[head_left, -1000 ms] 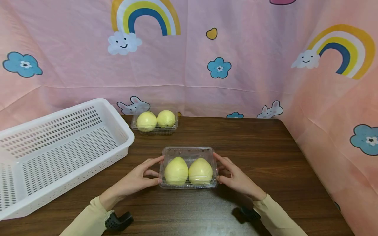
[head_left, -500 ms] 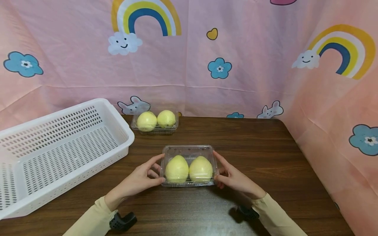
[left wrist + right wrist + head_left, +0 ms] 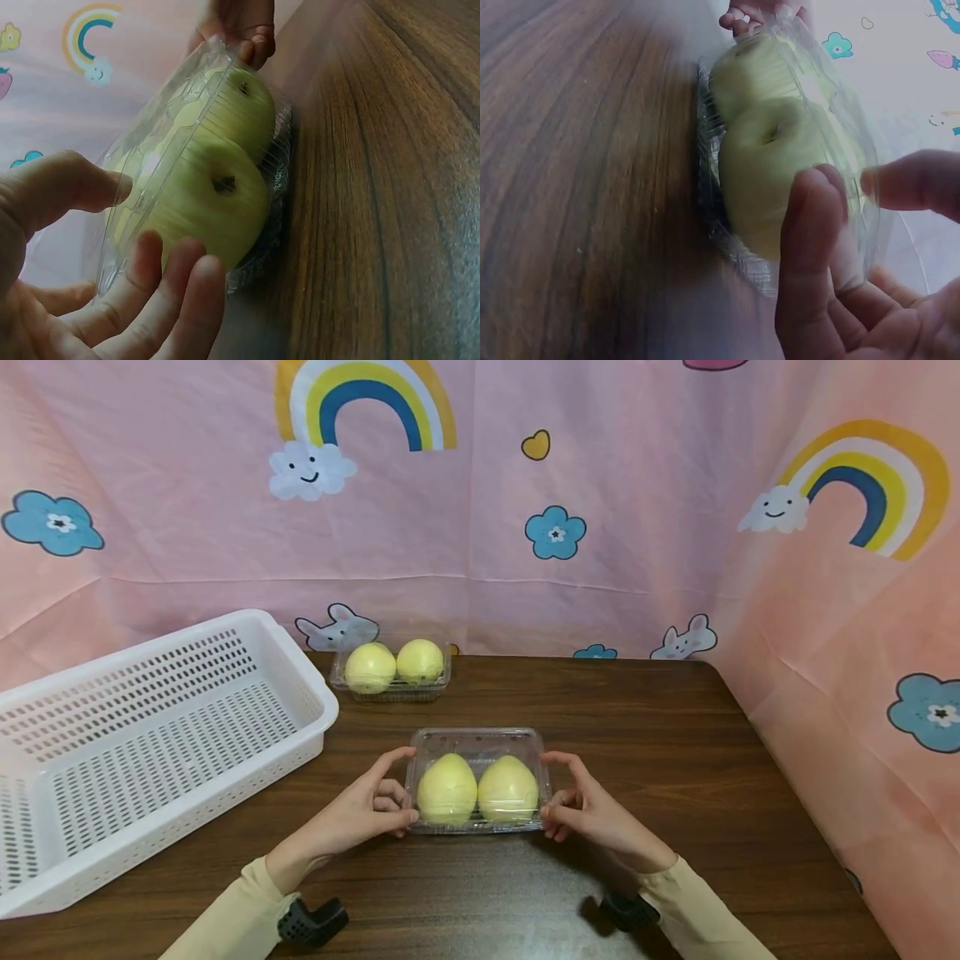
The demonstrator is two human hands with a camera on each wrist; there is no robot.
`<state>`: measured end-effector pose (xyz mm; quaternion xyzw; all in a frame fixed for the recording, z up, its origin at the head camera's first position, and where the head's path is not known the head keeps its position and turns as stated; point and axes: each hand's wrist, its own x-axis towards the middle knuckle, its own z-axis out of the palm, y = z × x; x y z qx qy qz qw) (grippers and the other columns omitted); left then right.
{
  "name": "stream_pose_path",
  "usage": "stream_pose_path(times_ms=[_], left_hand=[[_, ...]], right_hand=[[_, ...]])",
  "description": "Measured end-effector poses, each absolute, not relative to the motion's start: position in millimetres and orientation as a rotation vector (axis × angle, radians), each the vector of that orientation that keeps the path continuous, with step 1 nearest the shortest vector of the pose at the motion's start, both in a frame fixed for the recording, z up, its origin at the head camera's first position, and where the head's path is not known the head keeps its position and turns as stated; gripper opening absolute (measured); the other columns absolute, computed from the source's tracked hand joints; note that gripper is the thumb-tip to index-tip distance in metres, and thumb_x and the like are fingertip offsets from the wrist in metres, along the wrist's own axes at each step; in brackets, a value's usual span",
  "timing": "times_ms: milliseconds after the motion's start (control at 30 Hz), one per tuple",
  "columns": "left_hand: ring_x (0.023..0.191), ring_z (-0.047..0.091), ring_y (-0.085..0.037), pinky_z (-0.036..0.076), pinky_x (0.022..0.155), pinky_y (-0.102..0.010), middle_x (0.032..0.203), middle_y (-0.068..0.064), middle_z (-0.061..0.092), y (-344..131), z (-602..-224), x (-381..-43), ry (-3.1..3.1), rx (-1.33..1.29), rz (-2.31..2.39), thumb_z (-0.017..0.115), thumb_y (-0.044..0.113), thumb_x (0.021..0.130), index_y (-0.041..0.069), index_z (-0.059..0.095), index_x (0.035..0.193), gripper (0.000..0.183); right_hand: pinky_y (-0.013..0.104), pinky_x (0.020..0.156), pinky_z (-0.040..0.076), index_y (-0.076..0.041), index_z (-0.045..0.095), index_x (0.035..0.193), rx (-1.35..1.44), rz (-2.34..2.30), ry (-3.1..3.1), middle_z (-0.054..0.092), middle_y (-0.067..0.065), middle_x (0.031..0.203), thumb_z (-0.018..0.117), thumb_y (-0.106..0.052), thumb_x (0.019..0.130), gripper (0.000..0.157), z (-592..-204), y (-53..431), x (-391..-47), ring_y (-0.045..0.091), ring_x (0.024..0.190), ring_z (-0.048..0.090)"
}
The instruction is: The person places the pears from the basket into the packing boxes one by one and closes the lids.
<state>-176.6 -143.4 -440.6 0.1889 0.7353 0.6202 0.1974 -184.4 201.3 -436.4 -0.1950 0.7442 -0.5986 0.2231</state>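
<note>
A clear plastic clamshell box (image 3: 477,742) with its lid down stands at the middle of the table. Inside sit two pale yellow-green pears (image 3: 447,789), side by side. My left hand (image 3: 358,810) grips the box's left side, thumb near the front corner and index finger near the back one. On the right side my right hand (image 3: 592,814) holds it the same way. In the left wrist view the thumb (image 3: 94,187) lies against the lid's edge. The right wrist view shows fingers (image 3: 810,225) at the lid's rim, with pears behind the plastic.
A large white perforated basket (image 3: 296,727) stands at the left. A second clear box (image 3: 401,693) with two pears sits at the back, right of the basket's far corner. A pink printed cloth (image 3: 495,527) hangs behind and along the right of the brown wooden table (image 3: 637,727).
The box has shifted slightly away from me, both hands keeping to its sides. The index fingers are more bent, and the lower fingers have curled in more.
</note>
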Motion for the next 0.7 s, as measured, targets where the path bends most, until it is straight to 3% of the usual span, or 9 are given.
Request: stream_pose_path(times_ms=[467, 700], left_hand=[[0.074, 0.067, -0.037, 0.057, 0.066, -0.044, 0.083, -0.022, 0.064, -143.2, -434.9, -173.8, 1.822, 0.383, 1.845, 0.063, -0.001, 0.092, 0.012, 0.002, 0.153, 0.087], [0.073, 0.067, -0.032, 0.057, 0.067, -0.043, 0.083, -0.021, 0.064, -142.7, -434.7, -176.8, 1.822, 0.361, 1.835, 0.063, 0.000, 0.091, 0.014, 0.002, 0.153, 0.088]], right_hand=[[0.035, 0.062, 0.053, -0.003, 0.021, 0.143, -0.532, -1.757, 2.048, 0.060, 0.012, 0.080, 0.053, 0.002, 0.092, 0.060, -443.3, 196.1, -179.6, 0.020, 0.071, 0.060], [0.036, 0.069, 0.052, -0.008, 0.021, 0.145, -0.440, -1.723, 2.031, 0.060, 0.010, 0.081, 0.052, 0.000, 0.094, 0.060, -440.4, 197.0, -182.7, 0.027, 0.076, 0.060]])
